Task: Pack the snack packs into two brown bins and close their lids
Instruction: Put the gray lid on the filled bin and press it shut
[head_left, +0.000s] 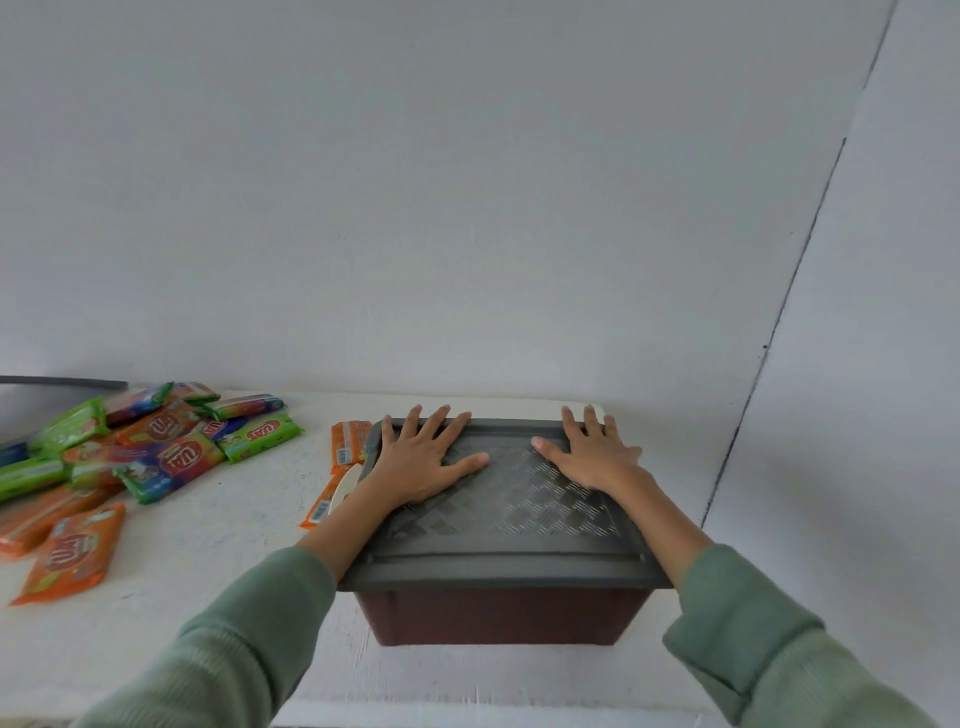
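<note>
White surface (218, 551) against a pale wall. Your left hand (421, 462) and right hand (592, 457) lie flat, fingers spread, on the grey lid (514, 514) of the brown bin (498, 616). Snack packs (135, 452) are heaped well left of the bin; two orange packs (347, 441) sit just beside it.

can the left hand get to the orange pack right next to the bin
Probably yes. The left hand lies flat on the lid, and the orange pack sits just beside it, lower down, with nothing between them.
</note>
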